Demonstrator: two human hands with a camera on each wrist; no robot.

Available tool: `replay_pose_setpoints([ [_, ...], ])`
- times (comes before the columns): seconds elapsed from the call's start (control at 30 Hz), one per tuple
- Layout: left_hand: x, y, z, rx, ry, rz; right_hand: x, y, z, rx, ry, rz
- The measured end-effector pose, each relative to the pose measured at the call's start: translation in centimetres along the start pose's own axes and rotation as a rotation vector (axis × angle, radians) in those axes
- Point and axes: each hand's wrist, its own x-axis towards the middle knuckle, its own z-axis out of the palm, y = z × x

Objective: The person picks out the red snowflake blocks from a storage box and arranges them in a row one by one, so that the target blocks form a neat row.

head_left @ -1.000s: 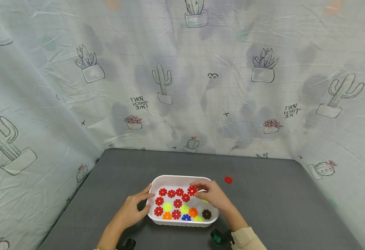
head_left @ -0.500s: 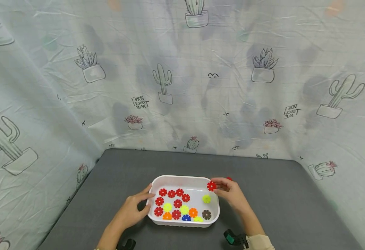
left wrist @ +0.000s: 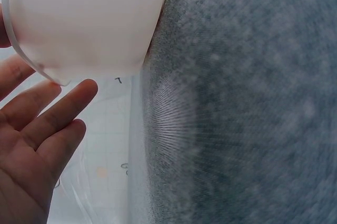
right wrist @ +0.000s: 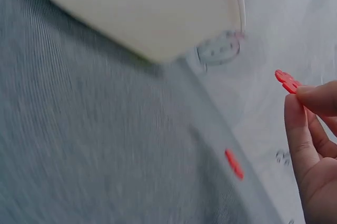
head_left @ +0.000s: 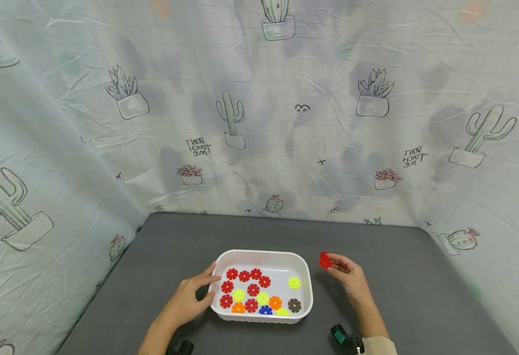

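A white plastic tray (head_left: 259,320) holds notched snowflake discs in red, yellow, orange, blue and dark brown. My left hand (head_left: 191,297) rests at its left rim, thumb and index finger touching the edge; the other fingers (left wrist: 66,113) stretch out loosely beside the tray wall in the left wrist view. To the right of the tray, above the table, my right hand (head_left: 352,278) pinches a red snowflake disc (right wrist: 284,80) between thumb and fingers. Beneath it, another red snowflake disc (right wrist: 234,164) lies on the cloth; in the head view the held one overlaps it.
Dark grey cloth covers the table (head_left: 188,236). A pale curtain (head_left: 259,123) printed with cacti hangs behind and at both sides. Each wrist wears a black strap with a small device, one (head_left: 346,339) showing at the right wrist.
My right hand has lifted the red snowflake disc from over the tray and carried it right, past the rim, to above the loose red disc. The left hand stays at the tray.
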Motion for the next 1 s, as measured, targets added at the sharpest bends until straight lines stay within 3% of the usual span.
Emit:
replay_pose_setpoints([
  [0.3,0.0,0.0,0.0,0.012,-0.002,-0.009,1.6,2.5,-1.9,0.062,0.121,-0.011],
  [0.5,0.0,-0.2,0.1,0.024,0.025,0.065,2.5,3.2,-2.5,0.076,0.197,-0.006],
  [0.67,0.1,-0.2,0.2,0.019,0.036,0.101,3.1,3.7,-3.1,0.039,0.25,0.024],
  [0.83,0.1,-0.3,0.2,0.025,0.032,0.091,3.3,4.3,-3.3,-0.021,0.269,0.037],
  [1.0,0.1,-0.3,0.1,0.027,0.02,0.072,3.5,4.6,-3.2,-0.156,0.264,0.02],
])
